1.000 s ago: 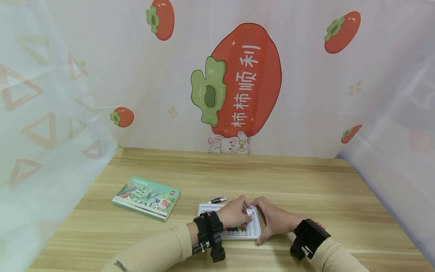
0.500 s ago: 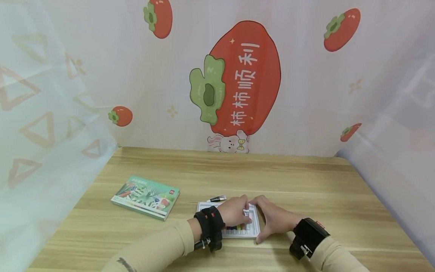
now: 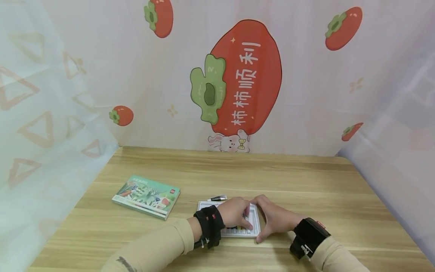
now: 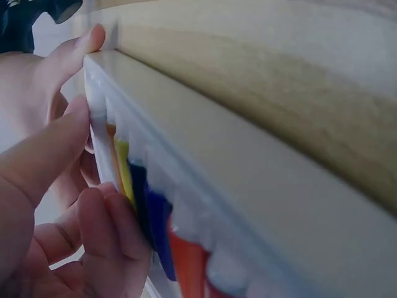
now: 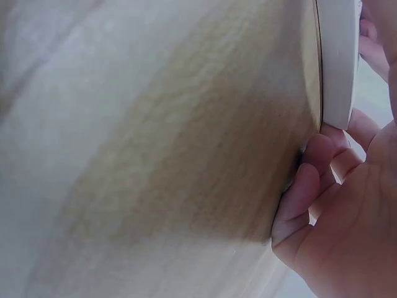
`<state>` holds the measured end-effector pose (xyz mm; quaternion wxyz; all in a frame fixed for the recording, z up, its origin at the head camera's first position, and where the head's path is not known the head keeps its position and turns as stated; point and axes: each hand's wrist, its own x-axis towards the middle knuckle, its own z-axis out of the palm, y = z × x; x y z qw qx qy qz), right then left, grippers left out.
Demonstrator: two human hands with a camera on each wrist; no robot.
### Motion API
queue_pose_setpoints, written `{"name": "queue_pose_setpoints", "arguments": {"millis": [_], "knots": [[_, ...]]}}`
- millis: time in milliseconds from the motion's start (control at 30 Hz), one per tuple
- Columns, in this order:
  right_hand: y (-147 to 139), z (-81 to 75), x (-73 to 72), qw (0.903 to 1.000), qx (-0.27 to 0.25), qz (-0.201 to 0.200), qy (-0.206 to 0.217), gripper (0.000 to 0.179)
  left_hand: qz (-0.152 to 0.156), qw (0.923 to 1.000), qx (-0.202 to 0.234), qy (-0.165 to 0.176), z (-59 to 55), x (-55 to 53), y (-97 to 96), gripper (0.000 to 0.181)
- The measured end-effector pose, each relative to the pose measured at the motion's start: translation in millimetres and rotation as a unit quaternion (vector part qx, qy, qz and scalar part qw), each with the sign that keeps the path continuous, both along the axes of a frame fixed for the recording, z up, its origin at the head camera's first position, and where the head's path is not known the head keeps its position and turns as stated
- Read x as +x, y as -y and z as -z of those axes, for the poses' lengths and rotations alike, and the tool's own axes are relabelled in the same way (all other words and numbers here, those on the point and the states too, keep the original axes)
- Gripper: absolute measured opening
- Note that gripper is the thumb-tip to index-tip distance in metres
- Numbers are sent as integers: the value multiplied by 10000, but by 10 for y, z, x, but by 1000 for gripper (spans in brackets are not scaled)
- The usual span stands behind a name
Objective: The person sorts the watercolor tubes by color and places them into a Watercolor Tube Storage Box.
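A white plastic tray (image 3: 234, 236) lies on the table with coloured paint tubes in its slots. Yellow (image 4: 124, 164), blue (image 4: 160, 217) and orange-red (image 4: 189, 264) ones show in the left wrist view. My left hand (image 3: 234, 212) reaches over the tray and, with thumb and fingers bent, holds a pale paint tube low at the right-hand slots; the fingers mostly hide that tube. My right hand (image 3: 276, 219) holds the tray's right end, thumb at the near corner and index finger at the far corner. Its other fingers (image 5: 304, 192) curl beside the tray, near the table.
A loose black-and-silver paint tube (image 3: 217, 198) lies just behind the tray. Farther left sits a green illustrated box (image 3: 147, 196). The wooden table (image 3: 289, 173) ends at a fabric backdrop with printed persimmons (image 3: 248, 79), and fabric hangs on both sides.
My left hand has lowered the pale tube toward the tray's right-hand slots, its thumb moving nearer the front edge. The right hand keeps its place on the tray's right end.
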<state>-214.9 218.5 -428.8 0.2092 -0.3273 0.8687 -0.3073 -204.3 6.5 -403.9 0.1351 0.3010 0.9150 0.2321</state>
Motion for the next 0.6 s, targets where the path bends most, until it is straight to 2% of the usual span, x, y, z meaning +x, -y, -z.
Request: {"name": "queue_pose_setpoints", "arguments": {"millis": [233,367,600], "knots": [[-7,10,4,10000,-34,-14,-92,96,-44,9994,-198,-265,18,42,-35,37],[-11,22,9,9999,-60,-12,-136,96,-62,9992,-273,-279,19,47,-42,37],[-13,-2,30,9999,-124,6,-57,95,213,9985,-469,-206,-28,-7,-49,32]]}}
